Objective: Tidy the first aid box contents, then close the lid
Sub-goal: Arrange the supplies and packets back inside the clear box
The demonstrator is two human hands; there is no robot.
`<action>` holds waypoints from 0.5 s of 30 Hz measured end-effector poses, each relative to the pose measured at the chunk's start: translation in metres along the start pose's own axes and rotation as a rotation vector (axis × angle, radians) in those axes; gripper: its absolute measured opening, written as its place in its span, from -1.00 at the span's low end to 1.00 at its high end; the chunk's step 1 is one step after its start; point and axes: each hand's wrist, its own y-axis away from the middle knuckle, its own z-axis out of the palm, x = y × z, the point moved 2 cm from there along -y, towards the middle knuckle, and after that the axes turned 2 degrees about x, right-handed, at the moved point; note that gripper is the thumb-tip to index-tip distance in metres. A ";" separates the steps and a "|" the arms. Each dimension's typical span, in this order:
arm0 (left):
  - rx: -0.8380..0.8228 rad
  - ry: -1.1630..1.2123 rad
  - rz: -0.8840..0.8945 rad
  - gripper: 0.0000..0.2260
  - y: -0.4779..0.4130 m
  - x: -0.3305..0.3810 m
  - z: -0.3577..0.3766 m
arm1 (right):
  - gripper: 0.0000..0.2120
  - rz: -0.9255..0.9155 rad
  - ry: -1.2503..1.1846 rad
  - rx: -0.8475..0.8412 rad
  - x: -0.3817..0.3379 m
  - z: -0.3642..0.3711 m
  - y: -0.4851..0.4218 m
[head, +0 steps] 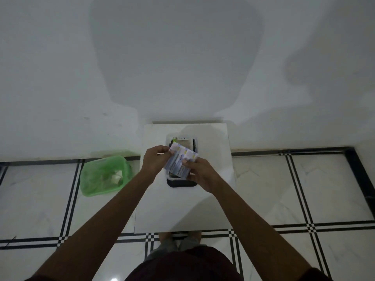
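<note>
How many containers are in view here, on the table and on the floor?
2: the open first aid box on the white table, partly hidden by hands and packets, and the green bin on the floor left of the table.

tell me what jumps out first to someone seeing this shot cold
First, the two bare hands, left hand and right hand, meeting at the centre and together holding a fan of pale printed packets above the open first aid box on the small white table. Next comes the green-lined bin on the tiled floor to the left, the only strong colour here.
</note>
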 end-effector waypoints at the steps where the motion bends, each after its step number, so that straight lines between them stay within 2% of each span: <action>1: 0.007 -0.007 -0.047 -0.95 -0.004 -0.006 0.002 | -0.86 0.034 0.004 0.020 0.002 -0.003 -0.001; 4: -0.077 0.078 -0.215 -0.94 -0.006 -0.018 0.010 | -0.81 0.098 0.057 0.075 0.008 -0.013 -0.007; 7: -0.099 0.072 -0.258 -0.93 -0.011 -0.030 0.018 | -0.76 0.072 0.307 0.286 0.005 -0.019 -0.016; 10: 0.064 -0.107 -0.163 -0.84 -0.017 -0.040 0.021 | -0.69 -0.106 0.763 0.509 -0.007 -0.018 -0.028; 12: 0.111 -0.273 -0.063 -0.76 -0.018 -0.041 0.022 | -0.64 -0.186 0.913 0.559 -0.009 -0.014 -0.035; 15: 0.103 -0.440 0.043 -0.70 -0.017 -0.042 0.027 | -0.59 -0.191 1.130 0.602 -0.006 -0.009 -0.043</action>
